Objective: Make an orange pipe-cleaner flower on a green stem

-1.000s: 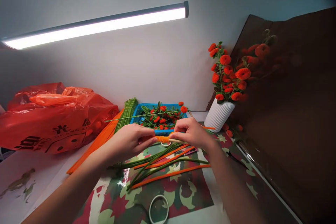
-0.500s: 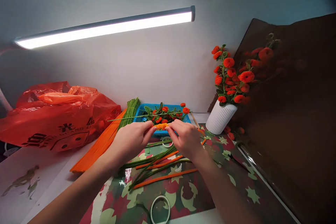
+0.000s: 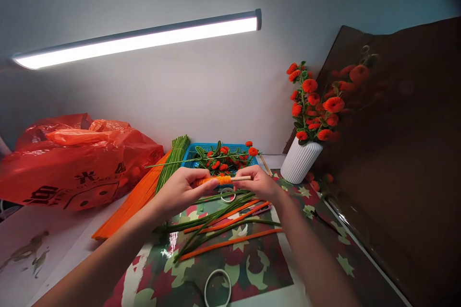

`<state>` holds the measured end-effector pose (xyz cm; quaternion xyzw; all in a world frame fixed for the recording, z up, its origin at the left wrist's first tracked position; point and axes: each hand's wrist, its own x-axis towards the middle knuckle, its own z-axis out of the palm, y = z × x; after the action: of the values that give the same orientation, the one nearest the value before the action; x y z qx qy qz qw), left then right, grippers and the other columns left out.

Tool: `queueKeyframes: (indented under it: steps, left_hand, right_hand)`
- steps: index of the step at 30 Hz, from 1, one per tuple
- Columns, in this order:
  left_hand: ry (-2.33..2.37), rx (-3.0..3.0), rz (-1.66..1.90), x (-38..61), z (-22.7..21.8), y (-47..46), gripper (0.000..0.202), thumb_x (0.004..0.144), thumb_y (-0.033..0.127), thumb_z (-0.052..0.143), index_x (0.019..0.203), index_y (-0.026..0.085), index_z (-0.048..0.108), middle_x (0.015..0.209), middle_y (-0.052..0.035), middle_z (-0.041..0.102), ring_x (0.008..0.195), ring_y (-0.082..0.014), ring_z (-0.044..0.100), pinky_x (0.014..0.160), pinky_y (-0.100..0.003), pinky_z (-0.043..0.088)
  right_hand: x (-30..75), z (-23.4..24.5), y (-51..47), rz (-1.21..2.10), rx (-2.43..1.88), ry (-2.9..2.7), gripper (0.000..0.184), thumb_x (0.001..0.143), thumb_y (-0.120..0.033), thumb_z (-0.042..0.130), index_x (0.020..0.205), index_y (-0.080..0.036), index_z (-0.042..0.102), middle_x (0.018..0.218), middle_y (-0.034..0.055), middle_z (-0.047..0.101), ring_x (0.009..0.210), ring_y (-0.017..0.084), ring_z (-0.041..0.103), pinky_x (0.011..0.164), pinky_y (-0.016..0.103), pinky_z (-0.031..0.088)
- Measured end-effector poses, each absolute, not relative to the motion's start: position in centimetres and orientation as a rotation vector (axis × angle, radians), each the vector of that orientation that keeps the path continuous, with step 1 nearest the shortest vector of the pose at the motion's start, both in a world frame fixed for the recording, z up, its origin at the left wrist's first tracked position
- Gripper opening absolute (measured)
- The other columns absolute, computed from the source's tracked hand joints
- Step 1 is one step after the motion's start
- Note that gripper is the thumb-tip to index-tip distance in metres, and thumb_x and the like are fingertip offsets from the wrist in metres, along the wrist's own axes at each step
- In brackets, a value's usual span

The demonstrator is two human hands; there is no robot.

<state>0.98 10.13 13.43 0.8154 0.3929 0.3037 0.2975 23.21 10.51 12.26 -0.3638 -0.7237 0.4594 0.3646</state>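
"What lies nearest?"

"A pale ring [image 3: 218, 271] on the patterned cover of the counter [image 3: 79, 254]. Just beyond it, loose orange stems [image 3: 230, 243] and green stems [image 3: 201, 224], fuzzy ones, lie across each other."

"And the hands?"

"Above the far ends of those stems. The left hand [image 3: 187, 187] has its fingers closed around an orange fuzzy coil [image 3: 225, 180], which is wound on a thin stick [image 3: 242, 178]. The right hand [image 3: 259, 184] has its fingers pinched near the stick's bare end."

"So the coil sits between them?"

"Yes, partly covered by the left fingers, in front of the blue basket [image 3: 237, 146]."

"What's in the basket?"

"Red-orange flowers [image 3: 224, 167] with green leaves. To its right, a white ribbed vase [image 3: 300, 160] leans, full of similar blooms [image 3: 309, 100]."

"Farthest back?"

"A lit tube lamp [image 3: 144, 41] before the pale wall [image 3: 216, 86]."
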Motion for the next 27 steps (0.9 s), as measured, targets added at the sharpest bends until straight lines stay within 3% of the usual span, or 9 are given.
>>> queueKeyframes:
  steps: [6, 11, 18, 23, 27]
  left_hand:
    - [1.105, 2.499, 0.642, 0.6, 13.0, 10.7, 0.048, 0.083, 0.053, 0.051, 0.052, 0.018, 0.041, 0.048, 0.0057, 0.028, 0.047, -0.0085, 0.023, 0.046, -0.024, 0.017]
    - [1.295, 2.688, 0.554, 0.7, 13.0, 10.5, 0.046, 0.083, 0.055, 0.048, 0.054, 0.020, 0.046, 0.048, 0.0024, 0.042, 0.047, -0.0117, 0.032, 0.049, -0.026, 0.017]
    - [1.640, 2.485, 0.816, 1.2, 12.8, 10.3, 0.048, 0.083, 0.058, 0.044, 0.053, 0.020, 0.045, 0.047, 0.0019, 0.043, 0.047, -0.0128, 0.035, 0.049, -0.025, 0.018]
    - [1.487, 2.223, 1.051, 1.1, 12.7, 10.6, 0.049, 0.083, 0.058, 0.046, 0.054, 0.018, 0.044, 0.048, 0.0049, 0.034, 0.047, -0.0098, 0.031, 0.048, -0.023, 0.023]
    - [1.232, 2.138, 0.975, 0.4, 12.9, 11.2, 0.047, 0.082, 0.056, 0.047, 0.056, 0.017, 0.048, 0.051, 0.0052, 0.032, 0.047, -0.0082, 0.030, 0.045, -0.021, 0.022]
  right_hand:
    - [24.1, 13.0, 10.2, 1.069, -1.064, -1.896, 0.031, 0.068, -0.043, 0.074, 0.065, -0.013, 0.070, 0.057, 0.0001, 0.057, 0.052, 0.009, 0.042, 0.047, 0.022, 0.029]
    - [23.1, 12.8, 9.5, 0.629, -1.175, -1.999, 0.011, 0.073, -0.023, 0.071, 0.066, -0.016, 0.072, 0.058, -0.0008, 0.060, 0.052, 0.008, 0.045, 0.049, 0.022, 0.030]
    - [20.5, 11.5, 8.7, 0.060, -1.086, -1.883, 0.016, 0.084, -0.019, 0.059, 0.074, -0.018, 0.071, 0.064, 0.0015, 0.063, 0.059, 0.011, 0.053, 0.058, 0.024, 0.037]
    - [19.4, 11.0, 8.3, 0.180, -0.962, -1.674, 0.020, 0.086, -0.024, 0.055, 0.076, -0.015, 0.071, 0.063, 0.0024, 0.060, 0.056, 0.011, 0.050, 0.055, 0.024, 0.038]
    - [20.3, 11.3, 9.2, 0.687, -1.005, -1.628, 0.028, 0.080, -0.038, 0.063, 0.068, -0.014, 0.069, 0.057, -0.0002, 0.055, 0.051, 0.009, 0.043, 0.047, 0.022, 0.033]
